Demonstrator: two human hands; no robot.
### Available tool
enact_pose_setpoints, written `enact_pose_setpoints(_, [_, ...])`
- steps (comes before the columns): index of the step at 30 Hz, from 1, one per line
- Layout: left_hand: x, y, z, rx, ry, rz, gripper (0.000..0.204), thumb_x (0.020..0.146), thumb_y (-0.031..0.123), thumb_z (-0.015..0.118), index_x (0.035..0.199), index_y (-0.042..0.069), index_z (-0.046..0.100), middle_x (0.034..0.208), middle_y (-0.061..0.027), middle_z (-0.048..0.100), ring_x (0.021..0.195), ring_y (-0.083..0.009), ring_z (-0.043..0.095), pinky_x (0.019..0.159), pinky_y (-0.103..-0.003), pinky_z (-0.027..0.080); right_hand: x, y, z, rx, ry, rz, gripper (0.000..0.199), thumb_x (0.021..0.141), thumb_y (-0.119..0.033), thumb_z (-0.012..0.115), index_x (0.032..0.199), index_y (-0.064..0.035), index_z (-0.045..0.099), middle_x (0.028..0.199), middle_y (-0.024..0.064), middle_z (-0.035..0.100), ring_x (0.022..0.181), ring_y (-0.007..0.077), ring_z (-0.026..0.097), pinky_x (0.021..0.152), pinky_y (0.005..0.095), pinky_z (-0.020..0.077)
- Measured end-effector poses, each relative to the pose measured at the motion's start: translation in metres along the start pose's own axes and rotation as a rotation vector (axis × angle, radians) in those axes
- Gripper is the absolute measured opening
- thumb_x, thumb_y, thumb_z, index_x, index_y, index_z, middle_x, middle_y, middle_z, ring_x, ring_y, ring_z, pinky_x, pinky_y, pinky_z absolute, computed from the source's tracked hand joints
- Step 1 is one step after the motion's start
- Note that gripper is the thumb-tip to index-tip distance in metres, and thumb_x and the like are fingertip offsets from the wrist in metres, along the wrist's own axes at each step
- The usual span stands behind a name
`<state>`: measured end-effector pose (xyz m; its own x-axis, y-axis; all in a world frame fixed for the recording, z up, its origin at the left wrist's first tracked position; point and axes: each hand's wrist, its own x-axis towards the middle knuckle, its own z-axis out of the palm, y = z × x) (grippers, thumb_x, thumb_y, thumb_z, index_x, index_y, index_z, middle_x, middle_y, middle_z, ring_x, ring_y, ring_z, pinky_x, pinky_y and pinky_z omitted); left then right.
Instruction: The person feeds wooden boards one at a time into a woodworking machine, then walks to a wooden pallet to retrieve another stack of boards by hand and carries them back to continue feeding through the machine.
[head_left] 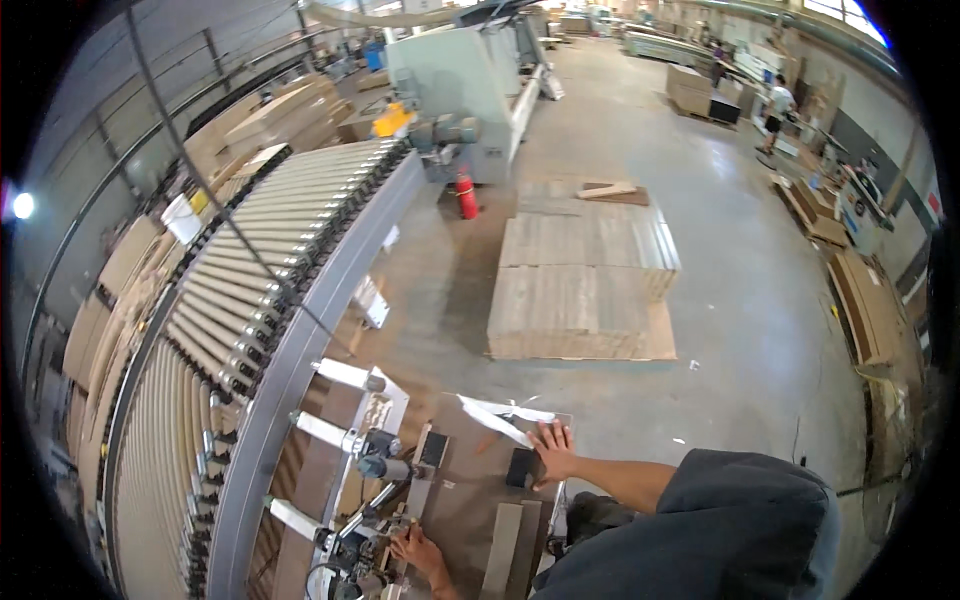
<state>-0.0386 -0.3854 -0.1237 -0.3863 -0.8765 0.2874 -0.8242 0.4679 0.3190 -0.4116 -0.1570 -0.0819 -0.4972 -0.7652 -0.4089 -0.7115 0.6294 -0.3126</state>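
My right hand [553, 452] lies with fingers spread on the brown worktable [470, 470], beside a small black block [520, 467] and a strip of crumpled white material [497, 415]. Nothing shows in its grip. Lower down and to the left, my left hand [418, 552] has its fingers bent against a machine with motors and metal cylinders [380, 465]. What those fingers hold, if anything, is hidden among the machine parts. Two long narrow boards [502, 550] lie on the table between my hands.
A roller conveyor [270, 250] runs along the left. Ahead on the floor stands a stack of wood-grain boards [575, 270], with a red fire extinguisher [466, 195] behind it to the left. A large pale green machine [450, 90] is farther off. Another person [777, 105] stands far right.
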Motion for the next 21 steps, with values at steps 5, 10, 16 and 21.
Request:
enact_pose_setpoints(5, [-0.006, 0.002, -0.002, 0.042, 0.14, 0.056, 0.024, 0.092, 0.01, 0.07, 0.112, 0.022, 0.079, 0.117, -0.0106, 0.065, 0.118, -0.0411, 0.057, 0.112, -0.064, 0.034, 0.006, 0.0, 0.003, -0.006, -0.031, -0.015, 0.159, 0.058, -0.083, 0.085, 0.172, -0.0156, -0.003, 0.174, 0.0251, -0.021, 0.156, 0.0544, -0.025, 0.123, 0.0685, -0.0119])
enact_pose_setpoints(10, [0.012, 0.015, -0.021, 0.025, 0.098, 0.11, 0.022, 0.089, 0.016, 0.074, 0.108, 0.024, 0.08, 0.114, -0.0066, 0.066, 0.115, -0.0351, 0.059, 0.108, -0.054, 0.039, 0.009, 0.014, 0.013, 0.024, 0.007, -0.001, 0.166, 0.052, -0.085, 0.086, 0.171, -0.0128, -0.006, 0.174, 0.0288, -0.018, 0.155, 0.0558, -0.026, 0.121, 0.0703, -0.0119])
enact_pose_setpoints(16, [0.012, 0.016, -0.037, -0.002, 0.194, 0.068, 0.02, 0.087, 0.017, 0.075, 0.104, 0.026, 0.08, 0.107, -0.0002, 0.066, 0.111, -0.0286, 0.06, 0.102, -0.048, 0.041, 0.024, 0.009, 0.021, -0.037, -0.039, -0.024, 0.173, 0.049, -0.084, 0.089, 0.169, -0.0147, -0.015, 0.172, 0.0275, -0.025, 0.154, 0.0554, -0.029, 0.12, 0.0713, -0.0124])
enact_pose_setpoints(21, [0.011, 0.018, -0.05, -0.006, 0.232, 0.051, 0.018, 0.087, 0.018, 0.076, 0.103, 0.025, 0.08, 0.109, -0.0011, 0.066, 0.112, -0.0288, 0.06, 0.103, -0.048, 0.041, 0.024, 0.012, 0.022, -0.029, -0.057, -0.069, 0.174, 0.049, -0.082, 0.09, 0.169, -0.016, -0.018, 0.172, 0.0263, -0.025, 0.154, 0.0555, -0.028, 0.121, 0.0706, -0.0117])
